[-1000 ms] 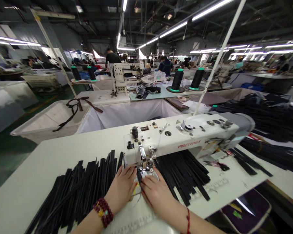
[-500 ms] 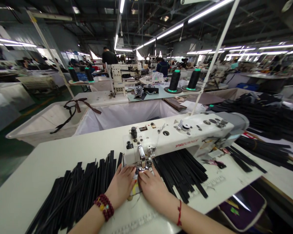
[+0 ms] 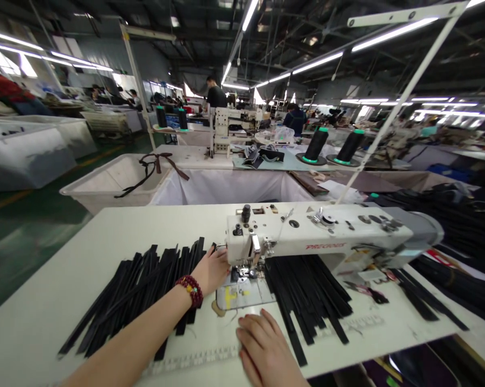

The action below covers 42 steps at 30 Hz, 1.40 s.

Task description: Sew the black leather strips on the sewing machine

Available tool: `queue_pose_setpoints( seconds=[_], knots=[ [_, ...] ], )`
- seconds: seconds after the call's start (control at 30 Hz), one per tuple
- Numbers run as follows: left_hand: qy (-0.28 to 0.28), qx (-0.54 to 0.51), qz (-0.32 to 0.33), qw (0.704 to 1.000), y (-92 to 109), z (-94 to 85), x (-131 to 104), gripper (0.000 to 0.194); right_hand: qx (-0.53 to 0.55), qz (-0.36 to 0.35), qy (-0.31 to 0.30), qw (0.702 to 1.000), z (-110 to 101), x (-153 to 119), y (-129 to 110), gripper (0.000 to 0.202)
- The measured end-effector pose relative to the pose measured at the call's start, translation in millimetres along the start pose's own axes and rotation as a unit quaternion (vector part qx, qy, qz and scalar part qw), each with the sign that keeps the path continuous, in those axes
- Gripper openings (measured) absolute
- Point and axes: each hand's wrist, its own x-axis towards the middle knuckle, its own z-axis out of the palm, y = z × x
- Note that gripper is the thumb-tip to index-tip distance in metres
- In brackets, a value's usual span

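A white sewing machine [image 3: 291,242] stands on the pale table, its presser foot over a metal plate [image 3: 246,294] with yellow marks. My left hand [image 3: 213,270], a beaded bracelet at its wrist, reaches to the left end of the machine head; its fingertips are partly hidden there, and whatever they hold cannot be made out. My right hand [image 3: 264,344] lies on the table in front of the plate, fingers spread, holding nothing. Black strips [image 3: 133,295] lie in a pile left of the machine, and more black strips [image 3: 311,290] lie under its arm.
A ruler tape [image 3: 198,359] runs along the table's front. Small scissors [image 3: 367,291] and a few strips lie at the right. Behind the table are a cloth-lined bin [image 3: 234,185], black thread cones [image 3: 317,145] and a second machine [image 3: 223,129]. Other people are farther back.
My right hand has moved off the needle area, down towards the table's front. My left hand has shifted up beside the machine head. The view has turned left.
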Motion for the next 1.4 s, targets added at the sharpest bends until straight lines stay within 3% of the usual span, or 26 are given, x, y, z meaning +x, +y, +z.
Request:
queue_pose_setpoints(
  seconds=[0.17, 0.37, 0.57, 0.77, 0.93, 1.07, 1.23, 1.4],
  knots=[
    [-0.013, 0.013, 0.017, 1.0, 11, -2.9, -28, 0.034, 0.017, 0.022, -0.017, 0.999, -4, -1, -6, 0.028],
    [-0.014, -0.007, 0.022, 1.0, 41, -19.0, -58, 0.031, 0.028, 0.046, -0.022, 0.998, -5, -4, -12, 0.029],
    [0.003, -0.016, -0.038, 0.999, 43, -37.5, -82, 0.043, -0.014, 0.078, 0.045, 0.996, -20, -11, -4, 0.025],
    [-0.004, -0.026, -0.005, 1.0, 41, -29.8, -73, 0.042, -0.216, 0.168, 0.052, 0.961, -49, -57, 16, 0.039],
    [-0.013, -0.039, 0.048, 0.998, 50, -9.4, -53, 0.041, -0.274, 0.172, 0.055, 0.944, -37, -74, 18, 0.033],
    [-0.032, -0.017, 0.021, 0.999, 44, -7.3, -62, 0.038, -0.283, 0.165, 0.057, 0.943, -39, -72, 21, 0.031],
    [-0.024, 0.021, -0.02, 0.999, 30, -23.8, -89, 0.033, -0.205, 0.134, 0.082, 0.966, -58, -82, 17, 0.021],
    [-0.009, -0.022, 0.026, 0.999, 59, -30.9, -93, 0.037, -0.153, 0.021, 0.076, 0.985, -38, -73, -11, 0.015]
  ],
)
